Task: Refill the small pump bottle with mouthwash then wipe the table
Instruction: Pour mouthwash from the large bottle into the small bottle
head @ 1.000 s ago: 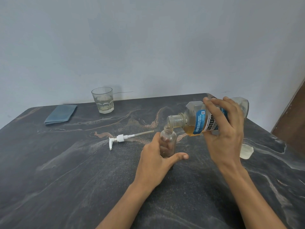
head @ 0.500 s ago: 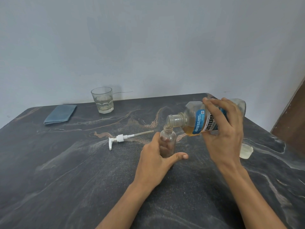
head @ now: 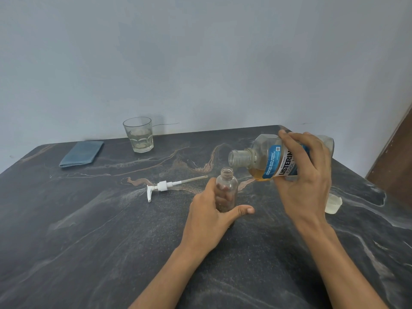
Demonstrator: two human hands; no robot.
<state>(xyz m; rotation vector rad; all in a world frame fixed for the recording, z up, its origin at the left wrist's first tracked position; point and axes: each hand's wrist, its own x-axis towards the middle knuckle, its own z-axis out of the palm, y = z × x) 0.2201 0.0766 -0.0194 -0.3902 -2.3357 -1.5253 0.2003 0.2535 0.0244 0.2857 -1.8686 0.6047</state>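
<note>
A small clear bottle (head: 227, 184) stands upright and uncapped on the dark marble table (head: 89, 241). My left hand (head: 211, 217) grips its lower body, fingers wrapped behind it. My right hand (head: 305, 181) holds a large mouthwash bottle (head: 265, 162) with a blue label, tipped almost on its side. Its open neck hangs a little above and to the right of the small bottle's mouth, apart from it. Amber liquid sits low in the large bottle. The white pump head (head: 163, 186) with its tube lies on the table to the left.
A folded blue cloth (head: 82, 153) lies at the back left. A glass (head: 138, 134) with some liquid stands near the wall. The mouthwash cap (head: 333, 204) sits on the table right of my right hand. A brown door edge (head: 399, 157) is at far right.
The large bottle's neck has lifted up and away from the small bottle's mouth, where it rested before. My left hand stays on the small bottle.
</note>
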